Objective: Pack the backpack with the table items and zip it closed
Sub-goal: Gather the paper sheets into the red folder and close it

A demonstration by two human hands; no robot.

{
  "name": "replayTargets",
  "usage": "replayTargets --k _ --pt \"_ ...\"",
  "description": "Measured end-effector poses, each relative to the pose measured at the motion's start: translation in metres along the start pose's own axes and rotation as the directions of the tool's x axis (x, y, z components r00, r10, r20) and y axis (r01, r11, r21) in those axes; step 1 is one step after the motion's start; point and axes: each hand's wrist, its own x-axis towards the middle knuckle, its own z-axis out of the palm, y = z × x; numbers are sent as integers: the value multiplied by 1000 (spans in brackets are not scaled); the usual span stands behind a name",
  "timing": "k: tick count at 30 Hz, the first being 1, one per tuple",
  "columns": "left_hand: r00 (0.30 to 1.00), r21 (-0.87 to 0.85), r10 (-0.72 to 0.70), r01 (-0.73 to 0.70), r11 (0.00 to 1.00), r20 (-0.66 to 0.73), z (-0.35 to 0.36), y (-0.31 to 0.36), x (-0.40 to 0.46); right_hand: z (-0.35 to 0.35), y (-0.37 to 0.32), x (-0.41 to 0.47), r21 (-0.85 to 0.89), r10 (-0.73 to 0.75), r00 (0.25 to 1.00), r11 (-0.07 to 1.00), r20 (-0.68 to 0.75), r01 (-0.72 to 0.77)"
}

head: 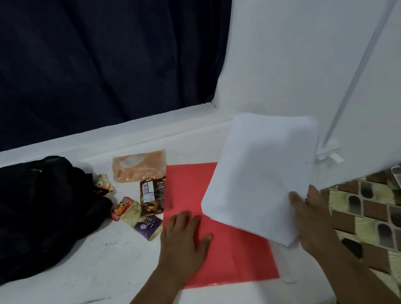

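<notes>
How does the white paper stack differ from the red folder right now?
The white paper stack is lifted and tilted, gripped at its near edge by the right hand; the red folder lies flat on the white surface, under the left hand, whose fingers are spread on it. The stack is white, the folder red. The stack overlaps the folder's far right part. Both are flat rectangular sheets of similar size.

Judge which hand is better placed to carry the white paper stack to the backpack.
Right. The right hand already grips the paper stack; the left hand lies flat on the red folder, nearer the backpack.
</notes>
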Motion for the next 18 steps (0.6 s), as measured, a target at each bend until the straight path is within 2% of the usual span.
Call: replayTargets --k 4,6,7,10,12,15,18 --pt "987 122 -162 159 980 13 -4 14 -5 -4 3 -8 9 21 1000 1000 -15 -20" --pt "984 108 -176 178 978 -24 -2 17 -4 -4 2 -14 39 39 999 999 -38 -37" --pt "989 62 -138 141 988 -47 1 16 -4 -4 0 -18 57 46 998 997 -48 -43" --pt "991 -184 79 -98 978 -106 11 13 -7 -3 -7 -29 102 67 994 993 -82 -58" --pt "981 -245 145 -173 954 -129 15 13 -11 -2 -12 -35 123 83 991 990 -102 -70" --pt "980 -243 153 -179 953 -125 17 16 -16 -3 -19 -48 158 99 987 984 -130 -78" --pt "995 -275 66 -86 958 -80 16 25 -17 -8 -23 -63 197 132 982 975 -137 -104"
